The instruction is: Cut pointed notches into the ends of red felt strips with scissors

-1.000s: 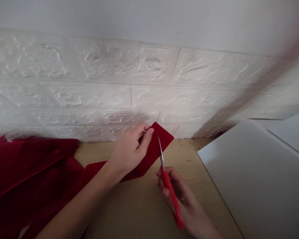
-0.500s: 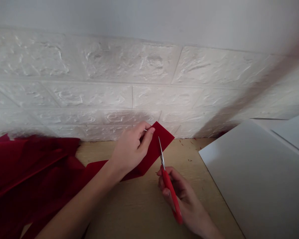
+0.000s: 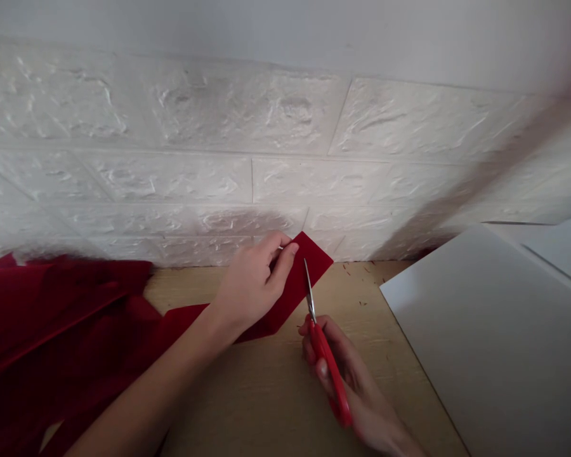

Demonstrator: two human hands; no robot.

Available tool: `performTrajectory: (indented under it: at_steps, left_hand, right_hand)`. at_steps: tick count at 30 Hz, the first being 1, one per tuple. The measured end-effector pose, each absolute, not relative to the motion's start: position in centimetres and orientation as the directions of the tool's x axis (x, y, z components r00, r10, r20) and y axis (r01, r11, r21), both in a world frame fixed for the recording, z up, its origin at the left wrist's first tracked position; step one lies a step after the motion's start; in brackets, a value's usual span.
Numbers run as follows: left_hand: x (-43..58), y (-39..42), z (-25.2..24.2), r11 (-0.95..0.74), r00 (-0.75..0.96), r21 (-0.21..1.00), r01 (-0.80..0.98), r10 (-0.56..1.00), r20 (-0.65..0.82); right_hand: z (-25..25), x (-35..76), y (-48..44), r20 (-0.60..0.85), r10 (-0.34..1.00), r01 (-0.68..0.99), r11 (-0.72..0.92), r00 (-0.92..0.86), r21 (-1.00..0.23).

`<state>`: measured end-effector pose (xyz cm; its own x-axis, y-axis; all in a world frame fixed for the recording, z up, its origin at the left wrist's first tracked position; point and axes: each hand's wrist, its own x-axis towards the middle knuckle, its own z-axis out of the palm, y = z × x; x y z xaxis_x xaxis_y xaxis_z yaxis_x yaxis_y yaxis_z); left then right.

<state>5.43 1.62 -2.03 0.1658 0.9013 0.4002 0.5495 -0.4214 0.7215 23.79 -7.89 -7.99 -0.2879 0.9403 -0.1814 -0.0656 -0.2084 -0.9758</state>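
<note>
My left hand (image 3: pixel 254 282) pinches the upper edge of a dark red strip of fabric (image 3: pixel 290 295) between thumb and fingers. The strip is held up above the table, with its pointed end to the upper right. My right hand (image 3: pixel 342 374) grips red-handled scissors (image 3: pixel 327 362), fingers around the handles. The metal blades point up and lie over the strip near its right end; one blade shows in front of the fabric. Whether the other blade is behind it, I cannot make out. The strip runs left under my left forearm.
A heap of dark red fabric (image 3: pixel 66 336) covers the left side of the wooden table (image 3: pixel 247 400). White panels (image 3: pixel 495 330) stand at the right. Small red scraps (image 3: pixel 363 303) lie near the white brick-patterned wall (image 3: pixel 290 127) behind.
Both hands, the scissors and the strip keep nearly the same places. The view has shifted very slightly, and the blades appear marginally further right.
</note>
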Motion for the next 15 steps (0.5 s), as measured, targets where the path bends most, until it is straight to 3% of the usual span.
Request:
performTrajectory:
  at_steps: [6,15]
  left_hand:
    - [5.57,1.69,-2.02,-0.404,0.173,0.730,0.551,0.911,0.374]
    - [5.48,1.75,-2.05,-0.397,0.168,0.717,0.573,0.913,0.372]
  right_hand:
    - [-7.47,23.55,-8.28,-0.223,0.948,-0.106,-0.252,-0.227,-0.962]
    - [-7.75,23.67,-7.30,-0.171,0.937,-0.078,-0.204,-0.304,-0.976]
